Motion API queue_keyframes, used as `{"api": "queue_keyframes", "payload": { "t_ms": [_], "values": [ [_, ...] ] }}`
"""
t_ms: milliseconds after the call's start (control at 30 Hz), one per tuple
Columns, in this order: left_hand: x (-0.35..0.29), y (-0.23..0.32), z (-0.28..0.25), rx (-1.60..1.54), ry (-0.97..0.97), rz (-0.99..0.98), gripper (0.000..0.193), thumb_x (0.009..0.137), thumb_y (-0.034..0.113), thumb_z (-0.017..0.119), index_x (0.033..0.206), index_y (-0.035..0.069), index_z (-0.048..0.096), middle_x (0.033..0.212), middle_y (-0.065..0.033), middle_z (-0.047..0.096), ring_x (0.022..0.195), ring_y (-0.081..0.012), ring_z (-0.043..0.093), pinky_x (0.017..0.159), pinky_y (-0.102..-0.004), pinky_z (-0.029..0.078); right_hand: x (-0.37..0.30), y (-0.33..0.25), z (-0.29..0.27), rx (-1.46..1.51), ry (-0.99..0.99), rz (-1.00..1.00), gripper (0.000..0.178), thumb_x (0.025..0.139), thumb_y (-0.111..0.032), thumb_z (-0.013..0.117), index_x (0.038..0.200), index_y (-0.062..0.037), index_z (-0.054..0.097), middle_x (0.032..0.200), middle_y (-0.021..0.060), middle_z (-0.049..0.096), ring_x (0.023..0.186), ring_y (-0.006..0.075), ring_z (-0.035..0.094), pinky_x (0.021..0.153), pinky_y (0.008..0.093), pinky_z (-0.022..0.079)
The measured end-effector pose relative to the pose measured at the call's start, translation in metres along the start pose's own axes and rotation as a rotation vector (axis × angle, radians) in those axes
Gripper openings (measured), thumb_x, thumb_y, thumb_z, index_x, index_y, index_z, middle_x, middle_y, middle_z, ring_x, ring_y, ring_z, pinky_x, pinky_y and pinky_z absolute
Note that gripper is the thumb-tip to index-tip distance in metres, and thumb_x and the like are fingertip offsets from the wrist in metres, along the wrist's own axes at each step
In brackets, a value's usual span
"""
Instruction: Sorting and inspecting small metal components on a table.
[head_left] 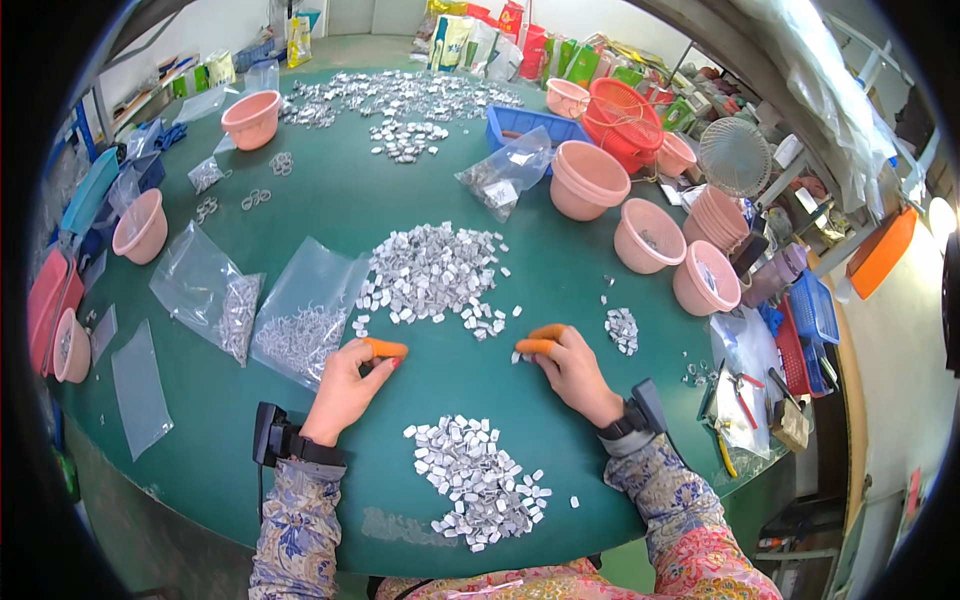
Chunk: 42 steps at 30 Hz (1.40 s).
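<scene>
My left hand (350,388), orange covers on its fingers, is closed with thumb and index finger together, just below the big middle pile. Whatever is between those fingertips, if anything, is too small to make out. Across a strip of green table, my right hand (572,372), also with orange finger covers, pinches a small silvery metal piece (516,357). A large pile of small silvery-white rectangular pieces (430,270) lies beyond both hands. Nearer my body is a second pile of like pieces (475,485). To the right of my right hand sits a small heap of pieces (621,331).
Clear plastic bags of metal parts (305,330) lie left of the middle pile. Pink bowls (590,182) line the right side, near a blue tray (530,128). Pliers (745,400) rest at the right edge. More pieces (400,95) cover the table's far end.
</scene>
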<state>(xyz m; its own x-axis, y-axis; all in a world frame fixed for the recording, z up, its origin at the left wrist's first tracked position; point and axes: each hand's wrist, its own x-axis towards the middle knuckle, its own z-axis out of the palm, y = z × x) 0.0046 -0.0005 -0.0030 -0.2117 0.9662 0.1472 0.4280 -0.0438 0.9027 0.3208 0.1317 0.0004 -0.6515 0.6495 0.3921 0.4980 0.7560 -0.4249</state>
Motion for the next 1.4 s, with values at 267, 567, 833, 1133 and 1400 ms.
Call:
{"api": "queue_keyframes", "payload": {
  "t_ms": [267, 567, 833, 1133, 1400],
  "values": [
    [0.004, 0.000, 0.001, -0.064, 0.001, 0.013, 0.021, 0.090, 0.007, 0.069, 0.109, 0.004, 0.075, 0.089, -0.0055, 0.066, 0.076, -0.0121, 0.058, 0.070, -0.0273, 0.046, -0.013, -0.006, -0.018, 0.173, 0.080, 0.245, 0.024, 0.087, -0.002, 0.068, 0.109, -0.0111, 0.076, 0.091, 0.0082, 0.066, 0.084, 0.0256, 0.059, 0.073, 0.0341, 0.048],
    [0.002, -0.001, 0.000, -0.043, -0.010, 0.018, 0.021, 0.090, 0.007, 0.069, 0.110, 0.004, 0.075, 0.088, -0.0042, 0.066, 0.076, -0.0114, 0.056, 0.070, -0.0266, 0.045, -0.025, -0.010, -0.024, 0.089, 0.124, 0.216, 0.028, 0.085, -0.003, 0.071, 0.110, -0.0134, 0.076, 0.098, 0.0063, 0.066, 0.091, 0.0261, 0.057, 0.078, 0.0354, 0.048],
    [0.003, 0.001, 0.000, -0.044, -0.014, 0.013, 0.021, 0.090, 0.006, 0.068, 0.110, 0.004, 0.075, 0.087, -0.0032, 0.064, 0.074, -0.0109, 0.054, 0.069, -0.0262, 0.043, -0.004, -0.021, -0.011, -0.145, 0.033, 0.017, 0.024, 0.079, -0.013, 0.080, 0.103, -0.0123, 0.075, 0.095, 0.0064, 0.063, 0.091, 0.0283, 0.054, 0.083, 0.0386, 0.046],
    [0.001, 0.001, -0.001, -0.047, -0.006, 0.013, 0.021, 0.090, 0.006, 0.068, 0.109, 0.003, 0.075, 0.088, -0.0044, 0.066, 0.076, -0.0115, 0.058, 0.070, -0.0264, 0.045, -0.020, -0.051, -0.041, 0.191, -0.124, -0.013, 0.020, 0.084, -0.007, 0.076, 0.103, -0.0120, 0.075, 0.092, 0.0052, 0.066, 0.086, 0.0271, 0.057, 0.076, 0.0358, 0.049],
    [0.003, 0.001, -0.001, -0.051, -0.010, 0.014, 0.021, 0.090, 0.005, 0.068, 0.109, 0.003, 0.075, 0.091, -0.0051, 0.067, 0.077, -0.0117, 0.059, 0.071, -0.0262, 0.046, -0.059, -0.036, -0.040, -0.119, -0.118, 0.065, 0.055, 0.074, 0.015, 0.052, 0.117, -0.0126, 0.074, 0.108, 0.0109, 0.064, 0.091, 0.0309, 0.054, 0.081, 0.0378, 0.049]
  ]
}}
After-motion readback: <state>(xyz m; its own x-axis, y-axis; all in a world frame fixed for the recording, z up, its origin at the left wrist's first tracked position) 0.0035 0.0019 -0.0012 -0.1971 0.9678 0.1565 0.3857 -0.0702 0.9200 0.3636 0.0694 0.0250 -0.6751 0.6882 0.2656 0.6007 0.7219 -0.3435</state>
